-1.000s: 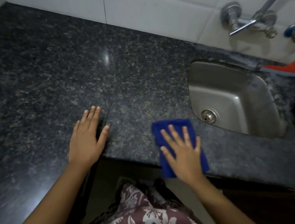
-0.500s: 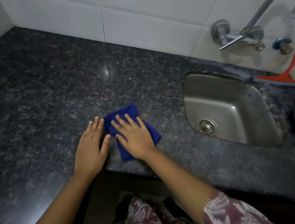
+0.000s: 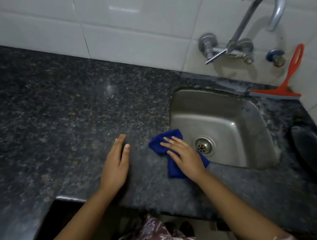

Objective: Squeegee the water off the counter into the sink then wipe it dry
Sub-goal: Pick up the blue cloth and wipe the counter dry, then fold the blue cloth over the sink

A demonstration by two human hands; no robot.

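My right hand (image 3: 186,157) presses flat on a folded blue cloth (image 3: 164,140) on the dark speckled granite counter (image 3: 77,112), right at the front left corner of the steel sink (image 3: 230,124). One cloth corner overlaps the sink rim. My left hand (image 3: 116,166) rests flat on the counter to the left of the cloth, fingers together, holding nothing. The red squeegee (image 3: 283,86) leans against the white tiled wall behind the sink, blade down on the counter.
A chrome wall tap (image 3: 235,44) with a long spout hangs over the sink, and a blue-capped valve (image 3: 276,57) sits beside it. A dark object (image 3: 312,150) lies on the counter at the far right. The counter's front edge (image 3: 127,205) runs just below my hands.
My right hand slid the blue cloth left toward my left hand, then back right to the sink's corner. My left hand stayed flat on the counter. The camera view tilted up.
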